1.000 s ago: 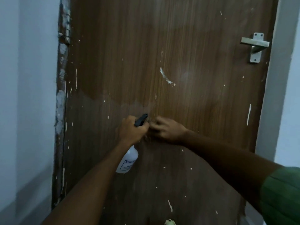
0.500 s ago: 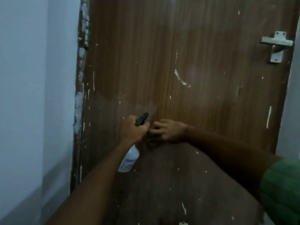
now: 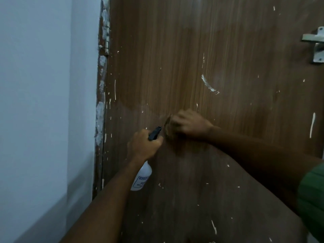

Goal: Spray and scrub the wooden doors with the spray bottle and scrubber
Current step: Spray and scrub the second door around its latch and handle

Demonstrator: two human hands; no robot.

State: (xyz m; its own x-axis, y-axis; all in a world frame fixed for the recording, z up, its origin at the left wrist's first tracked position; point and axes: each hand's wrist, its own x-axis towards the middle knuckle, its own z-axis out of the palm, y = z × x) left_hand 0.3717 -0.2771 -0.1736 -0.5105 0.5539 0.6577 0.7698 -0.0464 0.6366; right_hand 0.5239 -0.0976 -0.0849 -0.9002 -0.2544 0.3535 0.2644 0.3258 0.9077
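A brown wooden door [image 3: 219, 50], flecked with white paint, fills most of the view. My left hand [image 3: 142, 146] grips the neck of a white spray bottle [image 3: 141, 178], whose black nozzle [image 3: 154, 133] points up and right at the door. My right hand [image 3: 188, 123] presses a brownish scrubber [image 3: 168, 127] flat against the door, just up and right of the nozzle. Most of the scrubber is hidden under my fingers. A darker patch on the door lies below the scrubber.
A metal handle [image 3: 315, 44] sits at the door's upper right edge. The chipped door frame with a hinge [image 3: 104, 41] runs down the left, next to a pale blue wall [image 3: 43, 102]. A long white paint smear [image 3: 208, 85] marks the door above my right hand.
My right hand with the scrubber has moved up the door, above the nozzle. The view has shifted left, pushing the handle toward the right edge. My left hand keeps its grip on the bottle.
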